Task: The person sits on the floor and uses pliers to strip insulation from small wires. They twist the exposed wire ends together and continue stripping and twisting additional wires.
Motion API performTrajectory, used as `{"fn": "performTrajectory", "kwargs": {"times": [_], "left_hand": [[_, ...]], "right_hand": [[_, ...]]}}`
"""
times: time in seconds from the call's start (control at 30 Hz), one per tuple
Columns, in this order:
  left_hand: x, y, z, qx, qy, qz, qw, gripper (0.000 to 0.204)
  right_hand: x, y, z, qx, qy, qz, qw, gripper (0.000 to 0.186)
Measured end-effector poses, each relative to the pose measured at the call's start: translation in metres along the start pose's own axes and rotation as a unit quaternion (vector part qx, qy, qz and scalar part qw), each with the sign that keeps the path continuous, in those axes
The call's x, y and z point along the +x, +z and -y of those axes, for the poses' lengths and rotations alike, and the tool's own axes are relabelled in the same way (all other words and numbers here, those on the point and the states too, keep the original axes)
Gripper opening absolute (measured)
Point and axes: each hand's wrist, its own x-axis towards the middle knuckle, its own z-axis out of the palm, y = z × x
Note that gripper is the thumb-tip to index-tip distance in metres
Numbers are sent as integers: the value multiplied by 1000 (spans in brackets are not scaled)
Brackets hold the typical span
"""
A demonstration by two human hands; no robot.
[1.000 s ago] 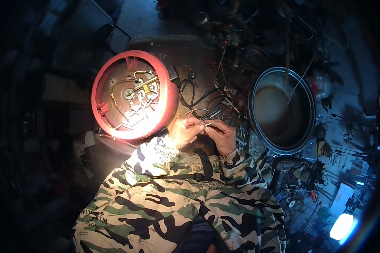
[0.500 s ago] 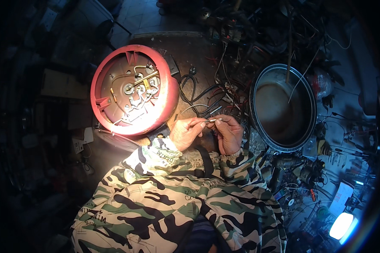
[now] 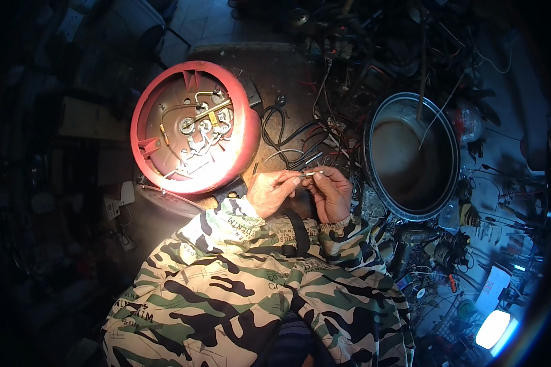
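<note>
My left hand (image 3: 270,193) and my right hand (image 3: 332,194) meet in front of my lap, both closed in a fingertip pinch. Between them runs a thin wire (image 3: 308,175) with a pale, sleeve-like section; its far details are too small to make out. Left of the hands, a round red appliance base (image 3: 248,137) lies with its hollow underside up, brightly lit at its near edge. Inside it show wires, metal terminals and a yellow-sleeved part (image 3: 213,119). Just beyond my fingers lie dark cables (image 3: 281,144) with a plug (image 3: 280,99).
To the right stands a deep round metal pot (image 3: 404,156) with a dark rim and a long stick leaning in it. Tangled wires and tools (image 3: 434,244) crowd the right side. A bright lamp (image 3: 493,329) glows at lower right. The brown worktable (image 3: 269,67) extends beyond the cables.
The pale section sits slightly further left between my fingertips. Both hands keep their pinch in nearly the same place, and the view has shifted a little.
</note>
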Motion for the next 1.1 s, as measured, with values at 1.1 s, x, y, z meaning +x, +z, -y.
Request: {"fn": "performTrajectory", "kwargs": {"times": [1.1], "left_hand": [[-5,-1,-15,234,90,15,968,31]], "right_hand": [[-6,20,4,-3,-15,26,1000,8]]}}
